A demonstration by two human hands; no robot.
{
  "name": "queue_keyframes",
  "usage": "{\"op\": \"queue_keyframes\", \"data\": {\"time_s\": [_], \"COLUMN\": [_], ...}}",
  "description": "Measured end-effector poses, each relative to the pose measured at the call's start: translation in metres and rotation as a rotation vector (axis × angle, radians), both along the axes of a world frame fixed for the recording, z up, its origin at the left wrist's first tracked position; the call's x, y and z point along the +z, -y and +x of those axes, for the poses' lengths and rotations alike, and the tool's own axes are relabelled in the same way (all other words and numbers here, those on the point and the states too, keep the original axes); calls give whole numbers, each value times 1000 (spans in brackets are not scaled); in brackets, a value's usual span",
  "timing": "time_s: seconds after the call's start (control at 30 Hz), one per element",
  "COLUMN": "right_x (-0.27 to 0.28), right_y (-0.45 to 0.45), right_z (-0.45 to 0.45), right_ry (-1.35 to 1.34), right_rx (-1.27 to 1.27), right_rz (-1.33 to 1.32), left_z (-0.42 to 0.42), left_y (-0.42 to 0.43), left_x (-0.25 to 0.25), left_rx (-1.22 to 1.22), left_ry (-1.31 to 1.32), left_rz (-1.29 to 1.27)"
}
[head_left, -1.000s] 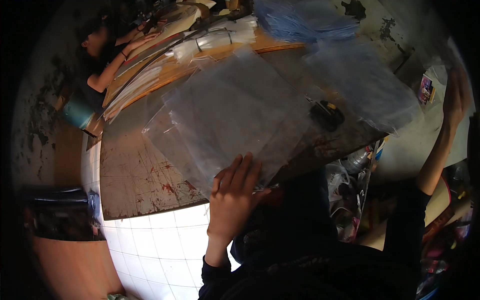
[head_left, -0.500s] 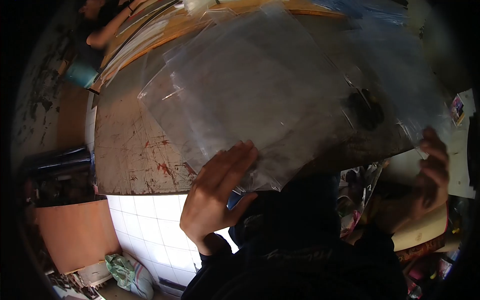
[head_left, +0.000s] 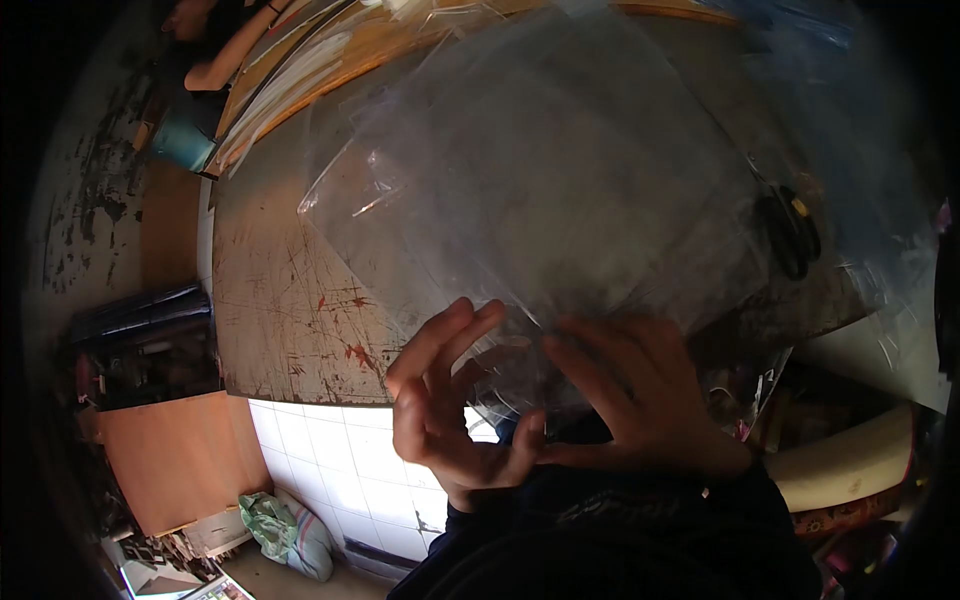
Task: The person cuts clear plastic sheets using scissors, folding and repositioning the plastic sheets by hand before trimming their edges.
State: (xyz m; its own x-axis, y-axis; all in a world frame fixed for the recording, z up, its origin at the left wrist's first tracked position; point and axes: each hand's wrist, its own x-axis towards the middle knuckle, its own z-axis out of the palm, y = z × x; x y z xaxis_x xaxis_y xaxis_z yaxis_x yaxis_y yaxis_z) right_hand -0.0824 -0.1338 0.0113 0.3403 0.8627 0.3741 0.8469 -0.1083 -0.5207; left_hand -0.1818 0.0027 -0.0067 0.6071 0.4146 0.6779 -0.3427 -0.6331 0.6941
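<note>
Several clear plastic sheets or bags (head_left: pixel 590 170) lie overlapping on the worn table, their near corner reaching past its front edge. My left hand (head_left: pixel 450 405) is at that near corner, turned on its side, its fingers bent and its thumb well apart from them. One of its fingers shows faintly through the film. Beside it, my right hand (head_left: pixel 640 390) rests on the near part of the plastic with fingers spread. Whether the left fingers pinch the film is hard to make out. Black-handled scissors (head_left: pixel 790 235) lie to the right of the sheets.
The scratched table (head_left: pixel 270 310) extends left, with a bluish plastic pile (head_left: pixel 850 130) on its right. Long pale strips (head_left: pixel 295 90) lie along the far side. Another person's arm (head_left: pixel 240 50) is at upper left. Below stand an orange-brown panel (head_left: pixel 180 460) and a sack (head_left: pixel 310 545).
My right hand has come in from the far right onto the near part of the plastic. My left hand has rolled from lying flat to its side, fingers bent. The view has shifted slightly.
</note>
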Motion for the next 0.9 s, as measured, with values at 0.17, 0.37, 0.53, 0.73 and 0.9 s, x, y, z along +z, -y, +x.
{"op": "queue_keyframes", "data": {"time_s": [0.17,0.37,0.53,0.73,0.9], "right_x": [-14,-22,-32,-18,-19], "right_y": [2,17,24,22,24], "right_z": [5,14,16,20,19], "right_ry": [-178,-499,-722,-811,-807], "right_rx": [-162,-303,-334,-232,-232], "right_rz": [88,214,179,210,239], "left_z": [24,47,49,49,48], "left_y": [31,48,54,53,57], "left_x": [2,13,19,18,22], "left_rx": [37,-102,-47,-16,-41], "left_ry": [323,-238,-398,-425,-449], "left_rz": [-59,259,378,480,411]}}
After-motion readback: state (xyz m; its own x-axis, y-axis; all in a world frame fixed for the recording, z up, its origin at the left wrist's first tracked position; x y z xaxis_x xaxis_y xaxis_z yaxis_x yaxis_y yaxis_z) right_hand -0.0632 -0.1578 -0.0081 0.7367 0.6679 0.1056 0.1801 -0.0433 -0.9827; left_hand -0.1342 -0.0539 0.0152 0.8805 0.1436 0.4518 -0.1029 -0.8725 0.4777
